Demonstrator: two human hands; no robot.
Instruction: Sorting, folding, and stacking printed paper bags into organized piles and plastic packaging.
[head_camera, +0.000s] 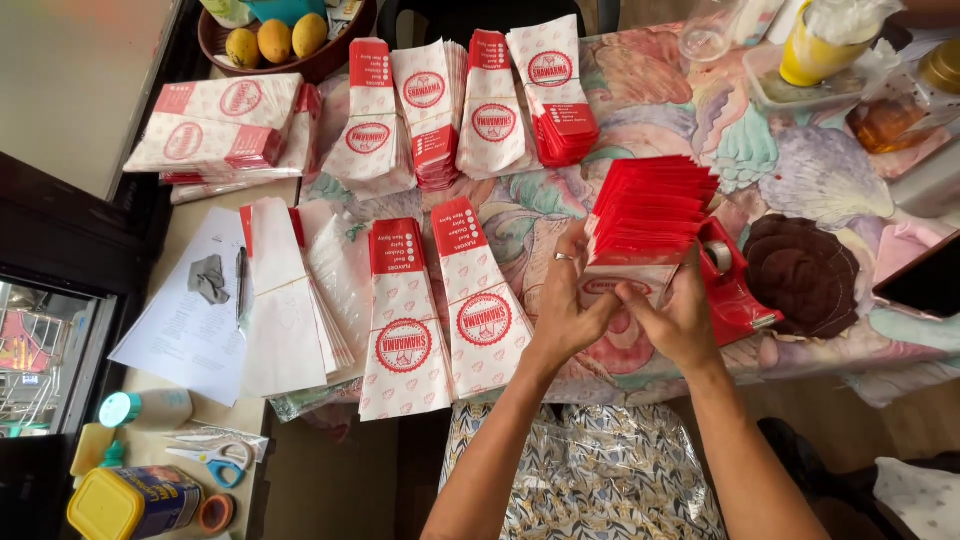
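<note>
Both my hands grip one fanned stack of red-and-white paper sleeves (650, 215) above the table's near edge. My left hand (565, 300), with a ring on one finger, holds the stack's left side. My right hand (678, 315) holds its lower right corner. Two more sleeve stacks (440, 300) lie flat just left of my left hand. Several further stacks (470, 105) stand in a row along the far side of the table. A red tape dispenser (730, 280) sits right beside my right hand.
A bowl of yellow fruit (275, 40) is at the far left. A pen (240, 280) and papers lie on the left side table, with scissors (215, 460) and a yellow-lidded jar (130, 500) nearer. A yellow cup (815, 50), a jar and a dark round mat (805, 270) sit to the right.
</note>
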